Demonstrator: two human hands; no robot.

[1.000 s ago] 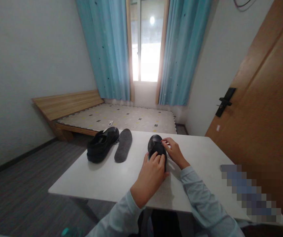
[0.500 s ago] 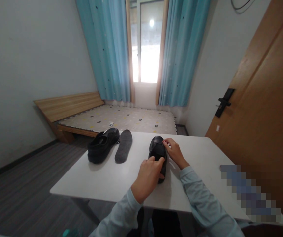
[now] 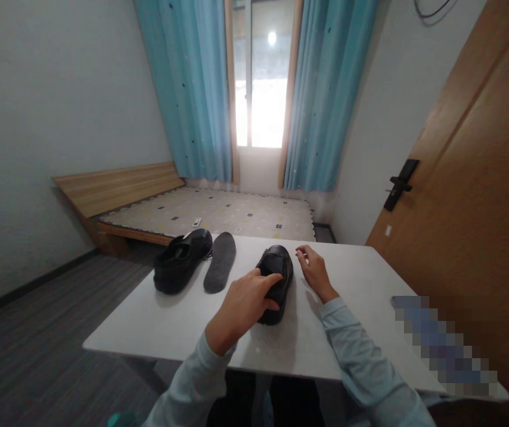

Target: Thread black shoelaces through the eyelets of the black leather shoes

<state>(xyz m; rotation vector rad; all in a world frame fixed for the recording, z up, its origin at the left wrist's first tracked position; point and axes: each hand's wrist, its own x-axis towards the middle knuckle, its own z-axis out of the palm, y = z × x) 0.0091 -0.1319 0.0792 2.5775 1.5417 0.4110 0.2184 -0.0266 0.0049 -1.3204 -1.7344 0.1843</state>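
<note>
My left hand (image 3: 240,305) on a black shoe (image 3: 275,283), mid-counter.

Shoe is glossy black leather with a rounded toe pointing to 12 o'clock, upright on the white counter (image 3: 183,323). Left fingers wrap its near side, gripping it. My right hand (image 3: 313,271) sits at the shoe's 3 o'clock, loosely curled, holding nothing. A second black shoe (image 3: 182,268) and a grey insole (image 3: 220,269) lie at 10 o'clock.

Left hand (image 3: 240,305) forward, fingers curled; right hand (image 3: 314,274) apparently in a loose, open grip.
</note>
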